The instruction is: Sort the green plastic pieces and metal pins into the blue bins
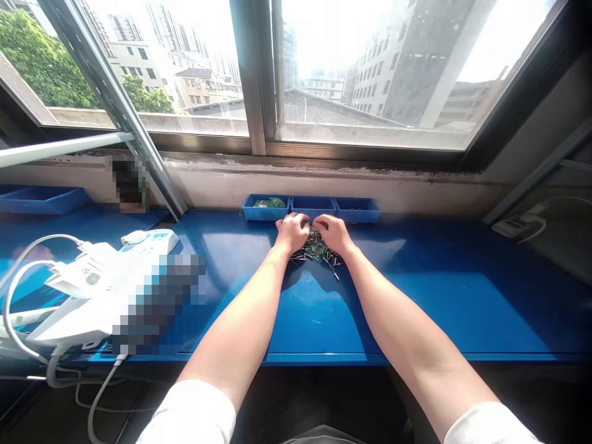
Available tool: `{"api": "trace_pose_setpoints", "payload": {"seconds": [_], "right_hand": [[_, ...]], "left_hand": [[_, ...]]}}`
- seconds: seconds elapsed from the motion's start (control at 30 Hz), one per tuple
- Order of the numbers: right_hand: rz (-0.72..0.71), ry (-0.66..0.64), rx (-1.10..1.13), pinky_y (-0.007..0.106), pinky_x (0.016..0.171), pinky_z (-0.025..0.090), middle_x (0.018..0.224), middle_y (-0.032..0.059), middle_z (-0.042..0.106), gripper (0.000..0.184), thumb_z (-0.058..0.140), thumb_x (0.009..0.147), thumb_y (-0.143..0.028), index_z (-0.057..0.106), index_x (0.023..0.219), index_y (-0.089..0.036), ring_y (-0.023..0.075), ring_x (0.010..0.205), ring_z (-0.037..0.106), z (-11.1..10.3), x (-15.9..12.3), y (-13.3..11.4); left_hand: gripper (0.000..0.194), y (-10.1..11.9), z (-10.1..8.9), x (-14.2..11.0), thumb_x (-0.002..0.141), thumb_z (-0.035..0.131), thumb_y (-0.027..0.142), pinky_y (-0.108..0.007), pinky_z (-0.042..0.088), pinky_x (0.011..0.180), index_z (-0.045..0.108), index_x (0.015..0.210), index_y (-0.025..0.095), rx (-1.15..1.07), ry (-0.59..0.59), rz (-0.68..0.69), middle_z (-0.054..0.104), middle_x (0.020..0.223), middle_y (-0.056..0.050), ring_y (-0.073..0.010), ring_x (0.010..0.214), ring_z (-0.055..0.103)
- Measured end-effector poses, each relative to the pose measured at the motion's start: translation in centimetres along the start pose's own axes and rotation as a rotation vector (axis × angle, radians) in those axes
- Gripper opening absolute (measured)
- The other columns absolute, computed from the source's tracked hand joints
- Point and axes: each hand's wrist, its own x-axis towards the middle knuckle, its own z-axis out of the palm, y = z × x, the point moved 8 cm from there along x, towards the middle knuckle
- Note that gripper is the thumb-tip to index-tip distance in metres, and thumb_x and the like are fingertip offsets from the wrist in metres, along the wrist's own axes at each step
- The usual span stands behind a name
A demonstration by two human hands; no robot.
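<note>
On a blue workbench [430, 296] below a window [370, 74], we see a loose heap of small green circuit boards with metal pins [317, 251] lying near the middle of the bench. The left hand [291, 233] and right hand [333, 234] rest side by side on the heap, their fingers [300, 221] curled downward with the tips nearly meeting; we cannot tell whether they grasp any piece. Just beyond the hands, against the wall, stand three adjoining blue trays [313, 208]; green boards [269, 202] lie in the leftmost one. Farther left, we note a white power strip [150, 239] with white cables [28, 271] and another blue tray [41, 200].
</note>
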Motion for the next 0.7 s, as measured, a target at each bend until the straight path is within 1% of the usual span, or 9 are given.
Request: {"api": "trace_pose_setpoints", "payload": {"seconds": [0.1, 0.2, 0.33, 0.43, 0.57, 0.63, 0.7], "right_hand": [[0.057, 0.051, 0.142, 0.026, 0.066, 0.044, 0.073, -0.0001, 0.064, 0.02, 0.05, 0.083, -0.034, 0.064, 0.087, -0.02, 0.0133, 0.066, 0.057, -0.5, 0.1, 0.2], [0.126, 0.049, 0.253, 0.026, 0.062, 0.043, 0.063, -0.0021, 0.06, 0.022, 0.054, 0.08, -0.036, 0.061, 0.094, -0.02, 0.0129, 0.06, 0.056, -0.3, 0.2, 0.8], [0.206, 0.004, 0.358, 0.025, 0.051, 0.038, 0.058, -0.0044, 0.057, 0.033, 0.054, 0.078, -0.038, 0.052, 0.107, -0.021, 0.0113, 0.051, 0.049, 0.4, 0.3, 1.6], [0.205, -0.04, 0.384, 0.024, 0.049, 0.036, 0.056, -0.0056, 0.054, 0.034, 0.053, 0.079, -0.037, 0.05, 0.109, -0.021, 0.0105, 0.049, 0.046, 0.7, 0.3, 1.3], [0.217, -0.046, 0.385, 0.024, 0.048, 0.035, 0.053, -0.0064, 0.051, 0.033, 0.05, 0.08, -0.038, 0.051, 0.108, -0.021, 0.0107, 0.048, 0.045, 0.6, 0.3, 0.9], [0.22, -0.019, 0.379, 0.025, 0.049, 0.037, 0.055, -0.0053, 0.053, 0.033, 0.053, 0.079, -0.04, 0.054, 0.105, -0.021, 0.0112, 0.049, 0.047, 0.3, 0.2, 1.0], [0.191, 0.017, 0.376, 0.026, 0.054, 0.041, 0.062, -0.0025, 0.058, 0.03, 0.058, 0.075, -0.041, 0.058, 0.096, -0.02, 0.0123, 0.056, 0.052, 0.0, 0.2, 0.9]], "left_hand": [[0.024, 1.3, -0.1, -0.2, 0.083, 0.049, 0.023, -0.036, 0.037, 0.095, 0.067, 0.099, 0.026, -0.05, -0.011, 0.132, 0.068, 0.103, -0.001, -0.0202, 0.105, 0.058], [0.024, 1.8, -0.1, -0.3, 0.082, 0.051, 0.02, -0.033, 0.039, 0.096, 0.067, 0.1, 0.024, -0.105, -0.039, 0.188, 0.068, 0.103, -0.002, -0.0187, 0.103, 0.059], [0.029, 1.5, -0.2, -0.1, 0.081, 0.055, 0.02, -0.032, 0.04, 0.096, 0.063, 0.109, 0.02, -0.175, -0.029, 0.165, 0.068, 0.106, -0.004, -0.019, 0.104, 0.059], [0.024, 1.6, -0.3, -0.1, 0.082, 0.054, 0.02, -0.032, 0.04, 0.095, 0.064, 0.104, 0.021, -0.193, -0.027, 0.185, 0.068, 0.104, -0.004, -0.0189, 0.103, 0.06], [0.014, 1.6, -0.3, -0.1, 0.083, 0.054, 0.024, -0.033, 0.039, 0.094, 0.065, 0.092, 0.022, -0.181, -0.024, 0.185, 0.069, 0.096, -0.002, -0.0184, 0.098, 0.061], [0.014, 1.4, -0.3, -0.1, 0.084, 0.052, 0.024, -0.034, 0.038, 0.094, 0.065, 0.089, 0.022, -0.16, -0.021, 0.167, 0.069, 0.094, -0.002, -0.0181, 0.096, 0.061], [0.016, 1.2, -0.3, 0.0, 0.085, 0.049, 0.023, -0.032, 0.038, 0.091, 0.064, 0.088, 0.023, -0.144, -0.014, 0.144, 0.069, 0.093, -0.002, -0.0175, 0.095, 0.06]]}}
